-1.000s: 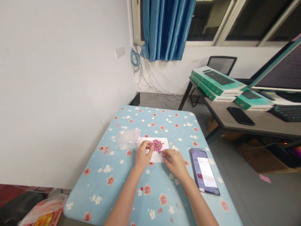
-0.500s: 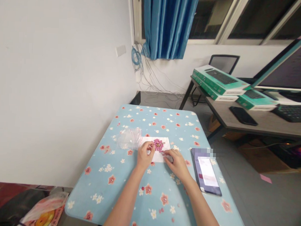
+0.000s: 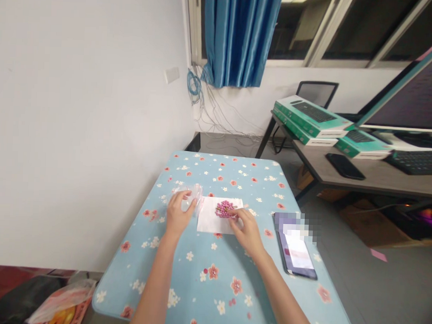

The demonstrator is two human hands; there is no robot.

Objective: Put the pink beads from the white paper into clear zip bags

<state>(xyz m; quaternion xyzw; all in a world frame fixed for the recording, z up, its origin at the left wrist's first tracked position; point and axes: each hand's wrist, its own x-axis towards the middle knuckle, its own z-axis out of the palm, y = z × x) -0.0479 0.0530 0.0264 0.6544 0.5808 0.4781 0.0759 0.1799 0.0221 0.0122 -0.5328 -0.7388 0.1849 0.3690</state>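
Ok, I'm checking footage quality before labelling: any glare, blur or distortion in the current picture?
Head view: the phone is washed-out white mid-screen, with blocky pixelation near its top; head view: the monitor looks stretched at the right edge; head view: the pink cluster is soft, its fine detail lost.

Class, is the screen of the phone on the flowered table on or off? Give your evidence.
On: the phone's screen shows a lit display, bright white across its middle.
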